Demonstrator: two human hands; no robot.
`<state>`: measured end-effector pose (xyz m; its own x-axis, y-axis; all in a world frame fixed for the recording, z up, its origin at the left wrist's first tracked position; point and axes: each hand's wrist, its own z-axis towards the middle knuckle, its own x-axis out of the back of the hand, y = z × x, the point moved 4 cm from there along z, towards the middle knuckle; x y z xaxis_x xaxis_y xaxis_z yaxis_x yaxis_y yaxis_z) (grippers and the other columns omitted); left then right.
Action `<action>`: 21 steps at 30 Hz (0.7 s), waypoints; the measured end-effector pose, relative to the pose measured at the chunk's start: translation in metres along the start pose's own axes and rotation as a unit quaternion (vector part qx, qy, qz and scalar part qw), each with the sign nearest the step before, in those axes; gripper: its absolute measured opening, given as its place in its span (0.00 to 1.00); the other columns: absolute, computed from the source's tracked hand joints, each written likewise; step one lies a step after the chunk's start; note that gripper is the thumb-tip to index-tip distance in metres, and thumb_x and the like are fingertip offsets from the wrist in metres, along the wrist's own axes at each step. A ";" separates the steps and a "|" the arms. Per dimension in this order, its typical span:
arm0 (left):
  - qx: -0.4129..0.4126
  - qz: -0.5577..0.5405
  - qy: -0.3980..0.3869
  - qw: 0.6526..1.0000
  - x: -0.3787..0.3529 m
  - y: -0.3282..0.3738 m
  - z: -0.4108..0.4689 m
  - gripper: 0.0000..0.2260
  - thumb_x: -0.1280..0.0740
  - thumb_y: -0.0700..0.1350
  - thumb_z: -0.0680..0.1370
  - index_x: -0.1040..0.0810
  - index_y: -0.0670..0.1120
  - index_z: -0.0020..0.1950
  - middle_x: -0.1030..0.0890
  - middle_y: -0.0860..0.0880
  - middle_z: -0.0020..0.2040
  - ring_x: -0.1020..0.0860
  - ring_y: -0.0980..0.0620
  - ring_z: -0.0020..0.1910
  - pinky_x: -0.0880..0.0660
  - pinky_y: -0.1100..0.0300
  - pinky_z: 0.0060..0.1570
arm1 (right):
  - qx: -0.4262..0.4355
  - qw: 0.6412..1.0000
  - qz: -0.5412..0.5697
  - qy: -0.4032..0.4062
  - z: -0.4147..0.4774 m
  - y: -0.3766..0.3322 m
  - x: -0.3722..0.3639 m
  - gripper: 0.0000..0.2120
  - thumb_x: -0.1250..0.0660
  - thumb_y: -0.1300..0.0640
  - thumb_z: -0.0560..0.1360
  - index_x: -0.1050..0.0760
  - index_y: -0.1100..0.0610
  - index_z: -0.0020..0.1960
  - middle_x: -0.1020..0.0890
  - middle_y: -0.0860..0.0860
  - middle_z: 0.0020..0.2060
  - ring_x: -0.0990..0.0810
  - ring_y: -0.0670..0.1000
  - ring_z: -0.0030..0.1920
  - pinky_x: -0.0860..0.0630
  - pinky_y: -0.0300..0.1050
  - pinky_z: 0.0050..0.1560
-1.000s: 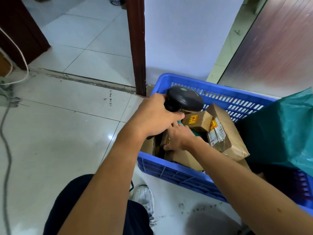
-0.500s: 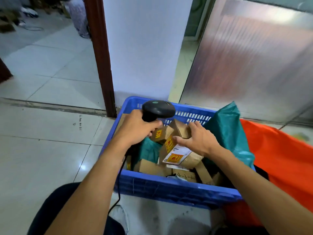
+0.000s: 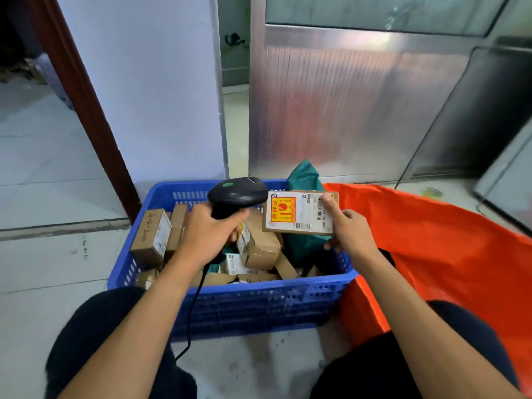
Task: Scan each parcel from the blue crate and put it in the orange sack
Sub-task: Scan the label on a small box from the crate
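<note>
The left hand (image 3: 207, 234) gripped a corded black scanner (image 3: 237, 192) over the blue crate (image 3: 259, 300), its head just beside the labelled parcel (image 3: 299, 213) pinched in the right hand (image 3: 348, 234). Brown boxes (image 3: 259, 246) and a green bag (image 3: 305, 177) crowded the crate, with the orange sack (image 3: 446, 240) alongside its right edge. Half a second earlier the parcel sat low among them.

flat brown cardboard parcel (image 3: 299, 226): white label (image 3: 313, 214) with barcodes, print too small; yellow-and-red sticker (image 3: 283, 210) at its 9 o'clock, characters illegible.
upright brown cardboard box (image 3: 149, 237), 9 o'clock in blue plastic crate (image 3: 259, 300): handwritten, roughly "4-2-2010".
</note>
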<state>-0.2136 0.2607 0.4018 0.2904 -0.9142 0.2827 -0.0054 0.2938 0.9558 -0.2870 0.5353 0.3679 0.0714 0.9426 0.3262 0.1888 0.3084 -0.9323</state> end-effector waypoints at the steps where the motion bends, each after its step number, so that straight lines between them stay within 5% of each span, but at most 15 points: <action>1: -0.004 -0.003 0.001 1.000 -0.007 0.002 -0.005 0.11 0.25 0.46 0.78 0.18 0.40 0.40 0.19 0.46 0.30 0.22 0.52 0.29 0.25 0.61 0.36 | -0.004 1.000 0.003 -0.008 -0.002 0.002 0.003 0.34 0.33 0.29 0.72 0.25 0.61 0.54 0.13 0.55 0.44 0.15 0.56 0.29 0.29 0.43 0.24; 7: -0.004 -0.008 -0.021 1.000 -0.042 -0.005 -0.035 0.07 0.24 0.48 0.77 0.15 0.45 0.44 0.18 0.41 0.32 0.21 0.49 0.32 0.24 0.53 0.39 | -0.013 0.997 0.050 -0.062 -0.010 0.006 0.017 0.24 0.31 0.39 0.76 0.25 0.58 0.60 0.13 0.52 0.49 0.13 0.61 0.34 0.26 0.42 0.25; 13: 0.005 -0.035 0.015 0.999 -0.043 -0.007 -0.047 0.08 0.24 0.45 0.78 0.16 0.43 0.42 0.18 0.42 0.32 0.20 0.52 0.32 0.23 0.53 0.43 | 0.025 0.999 0.026 -0.009 -0.009 -0.004 0.030 0.30 0.36 0.30 0.74 0.25 0.56 0.59 0.14 0.51 0.49 0.15 0.58 0.29 0.25 0.46 0.26; 18: 0.002 -0.030 0.013 0.999 -0.033 -0.007 -0.044 0.11 0.25 0.45 0.78 0.17 0.40 0.40 0.20 0.44 0.29 0.21 0.50 0.31 0.23 0.51 0.41 | 0.080 0.996 -0.023 0.036 -0.002 -0.006 0.031 0.27 0.36 0.28 0.73 0.20 0.52 0.49 0.14 0.45 0.42 0.15 0.47 0.42 0.24 0.44 0.38; 21: -0.014 0.018 0.024 0.999 -0.031 -0.008 -0.043 0.11 0.24 0.45 0.77 0.17 0.44 0.37 0.20 0.48 0.27 0.21 0.53 0.29 0.24 0.53 0.39 | 0.088 0.995 -0.024 0.035 0.000 -0.006 0.027 0.29 0.36 0.27 0.73 0.19 0.52 0.51 0.14 0.46 0.44 0.15 0.45 0.43 0.25 0.42 0.39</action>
<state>-0.1814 0.2990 0.3815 0.3366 -0.8885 0.3120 0.0090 0.3343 0.9424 -0.2865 0.5588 0.3826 0.1366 0.9171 0.3746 0.0186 0.3757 -0.9265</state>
